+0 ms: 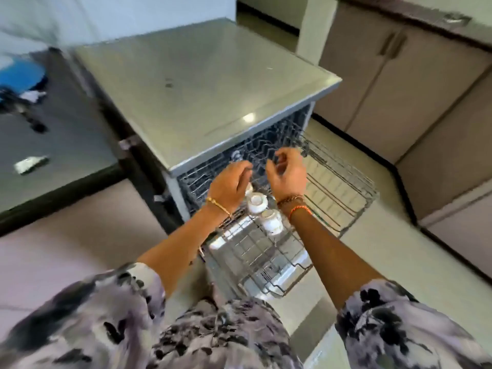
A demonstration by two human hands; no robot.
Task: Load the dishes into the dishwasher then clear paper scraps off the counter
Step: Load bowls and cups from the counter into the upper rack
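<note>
The dishwasher (202, 83) stands open with its upper wire rack (343, 182) pulled out. Three white cups sit upside down in the rack's left part: one (257, 203) in the middle, one (272, 221) nearer me, and one (249, 189) half hidden under my left hand. My left hand (230, 186) hovers over that cup with loosely bent fingers. Whether it touches the cup is hidden. My right hand (288, 175) is beside it over the rack, fingers loosely curled and holding nothing. A white paper scrap (31, 164) lies on the dark counter (66, 134) at the left.
Another white scrap (33, 95) lies by a blurred blue object (21, 75) at the counter's far left. Beige cabinets (399, 83) line the right side. The rack's right half holds no dishes. Pale floor tiles (386, 249) lie beyond the rack.
</note>
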